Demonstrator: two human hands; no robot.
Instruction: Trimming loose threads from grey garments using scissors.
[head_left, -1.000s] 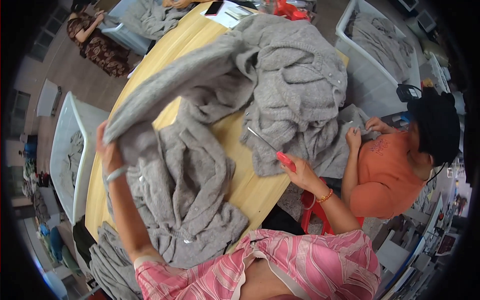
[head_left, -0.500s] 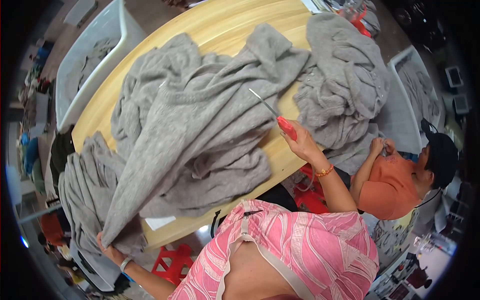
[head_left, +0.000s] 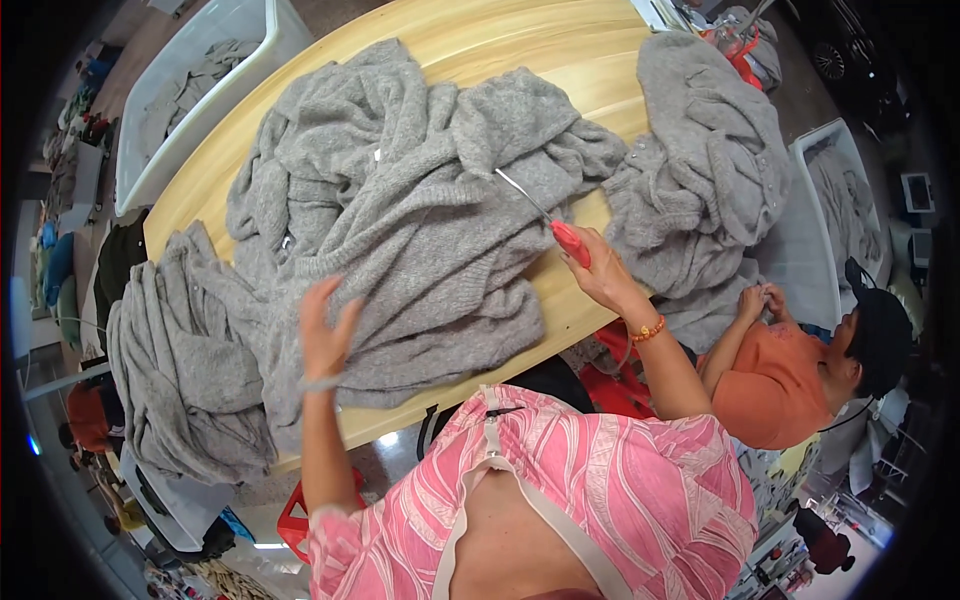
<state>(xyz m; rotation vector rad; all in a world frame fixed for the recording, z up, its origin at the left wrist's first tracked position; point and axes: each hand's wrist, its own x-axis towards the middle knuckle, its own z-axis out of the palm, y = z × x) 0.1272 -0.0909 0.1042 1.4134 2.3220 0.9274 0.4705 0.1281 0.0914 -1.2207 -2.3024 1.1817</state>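
A heap of grey knit garments [head_left: 440,255] is spread over the middle of the wooden table. Over its lower left part my left hand [head_left: 328,335] is raised, fingers apart and slightly blurred, holding nothing. My right hand [head_left: 612,278] is wrapped round the red handle of a slim tool [head_left: 570,243] with a thin metal shaft. The shaft points up and left, its tip over the heap's knit fabric. I cannot tell if the tip touches the cloth. Another grey knit pile [head_left: 705,150] lies right of the tool, and one more [head_left: 185,370] hangs over the table's left end.
White bins [head_left: 165,185] with grey knits stand beyond the table [head_left: 520,30] at the upper left and at the right. A person in an orange top [head_left: 775,385] sits close on my right, hands at a grey knit. Red stools [head_left: 292,515] stand below the table edge.
My left hand has let go of the garment end at the lower left and moved up and right. That stretched-out garment now lies bunched on the heap. My right hand stays nearly in place.
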